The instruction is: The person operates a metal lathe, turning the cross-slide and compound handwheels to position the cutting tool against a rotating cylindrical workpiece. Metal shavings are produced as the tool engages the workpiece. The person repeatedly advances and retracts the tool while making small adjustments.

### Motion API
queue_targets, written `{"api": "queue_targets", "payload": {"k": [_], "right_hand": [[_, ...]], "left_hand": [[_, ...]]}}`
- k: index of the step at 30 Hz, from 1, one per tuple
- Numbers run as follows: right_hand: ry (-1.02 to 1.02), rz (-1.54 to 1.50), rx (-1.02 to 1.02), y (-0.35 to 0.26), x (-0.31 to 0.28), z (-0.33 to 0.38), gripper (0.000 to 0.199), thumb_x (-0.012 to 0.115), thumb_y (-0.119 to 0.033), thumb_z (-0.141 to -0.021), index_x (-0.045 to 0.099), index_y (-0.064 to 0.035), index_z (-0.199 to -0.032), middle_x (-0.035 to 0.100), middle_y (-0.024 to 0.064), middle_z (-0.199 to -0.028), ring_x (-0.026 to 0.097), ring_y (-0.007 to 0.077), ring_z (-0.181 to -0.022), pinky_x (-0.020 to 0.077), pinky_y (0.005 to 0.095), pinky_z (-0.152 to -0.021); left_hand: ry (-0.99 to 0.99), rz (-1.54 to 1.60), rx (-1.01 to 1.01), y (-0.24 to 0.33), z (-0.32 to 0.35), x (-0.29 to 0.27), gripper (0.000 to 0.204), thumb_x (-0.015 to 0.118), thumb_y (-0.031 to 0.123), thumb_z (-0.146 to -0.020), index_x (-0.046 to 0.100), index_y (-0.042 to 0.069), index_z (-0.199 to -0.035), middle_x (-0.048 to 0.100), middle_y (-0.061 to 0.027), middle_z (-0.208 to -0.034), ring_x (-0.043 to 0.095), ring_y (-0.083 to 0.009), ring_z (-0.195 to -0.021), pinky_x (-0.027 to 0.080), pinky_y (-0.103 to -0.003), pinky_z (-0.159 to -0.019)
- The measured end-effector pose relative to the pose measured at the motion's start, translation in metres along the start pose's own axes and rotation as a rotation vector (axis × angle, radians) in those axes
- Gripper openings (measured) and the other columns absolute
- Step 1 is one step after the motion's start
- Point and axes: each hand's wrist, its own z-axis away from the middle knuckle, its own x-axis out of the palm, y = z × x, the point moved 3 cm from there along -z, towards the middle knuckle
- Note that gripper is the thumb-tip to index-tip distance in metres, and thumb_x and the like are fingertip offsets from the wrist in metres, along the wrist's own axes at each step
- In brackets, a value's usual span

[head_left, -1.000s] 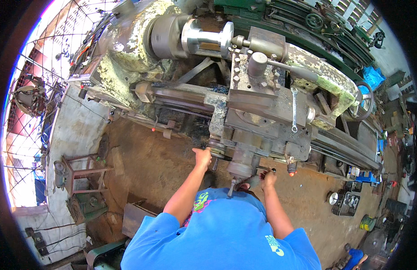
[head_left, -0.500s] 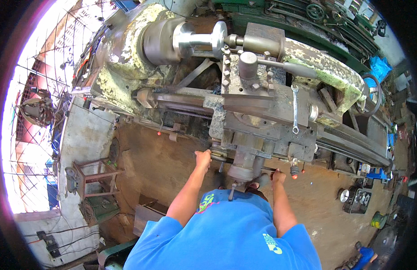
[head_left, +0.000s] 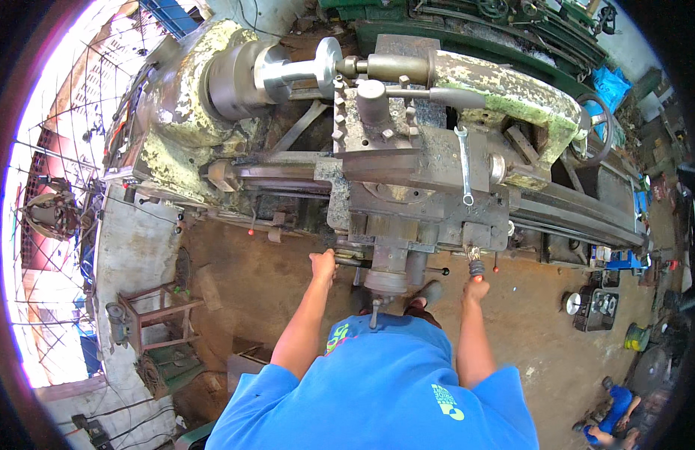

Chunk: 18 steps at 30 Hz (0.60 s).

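My left hand (head_left: 324,265) is closed round the end of a bar handle (head_left: 352,262) on the front of the lathe carriage (head_left: 415,210). To the right, my right hand (head_left: 475,289) is closed at the lower end of a lever (head_left: 476,268) with a dark wrapped grip. Its fingertips partly hide the lever's end. Above, a shiny flanged metal workpiece (head_left: 302,71) sits between the chuck (head_left: 235,82) and the tailstock centre (head_left: 355,66). The square tool post (head_left: 377,135) stands close below it. A combination spanner (head_left: 465,169) lies on the carriage top.
The tailstock (head_left: 512,90) extends right to a handwheel (head_left: 593,131). A small crank (head_left: 375,311) projects close to my shirt. At left stands a wooden stool frame (head_left: 160,315); at right, a black crate (head_left: 596,309). Another person in blue (head_left: 616,412) is low at the lower right.
My right hand has left the bar handle's right end, now showing a dark knob, and has closed on the wrapped lever. My left hand stays on its handle. The view has shifted slightly.
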Motion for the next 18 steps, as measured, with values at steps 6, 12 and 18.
{"api": "queue_targets", "payload": {"k": [6, 12, 18], "right_hand": [[0.049, -0.679, -0.397, -0.145, -0.109, 0.041, 0.007, 0.066, -0.006, -0.091, 0.063, -0.0007, -0.089, 0.057, -0.0006, -0.072, 0.046, 0.0082, -0.058, 0.0382, 0.0267, -0.053], [-0.402, -0.519, -0.614, -0.252, -0.107, 0.106, 0.011, 0.068, -0.006, -0.089, 0.066, -0.0026, -0.1, 0.053, -0.0044, -0.066, 0.045, 0.0061, -0.056, 0.0372, 0.0242, -0.052], [-0.249, 0.074, -0.886, -0.264, -0.087, 0.144, 0.018, 0.073, -0.017, -0.085, 0.069, -0.0037, -0.098, 0.061, 0.007, -0.061, 0.055, 0.0143, -0.055, 0.046, 0.0326, -0.057]], "left_hand": [[0.038, 0.004, 0.022, -0.003, -0.003, 0.001, 0.055, 0.06, 0.023, -0.086, 0.032, -0.009, -0.122, 0.053, -0.0095, -0.063, 0.05, -0.0196, -0.046, 0.037, -0.035, -0.04], [0.055, 0.088, 0.04, -0.003, 0.0, 0.004, 0.048, 0.056, 0.025, -0.09, 0.031, -0.004, -0.118, 0.05, -0.0082, -0.062, 0.043, -0.0157, -0.043, 0.033, -0.033, -0.037], [0.038, 0.062, 0.047, -0.005, -0.002, 0.001, 0.053, 0.057, 0.027, -0.09, 0.029, -0.006, -0.121, 0.05, -0.009, -0.062, 0.045, -0.0171, -0.042, 0.033, -0.034, -0.036]]}}
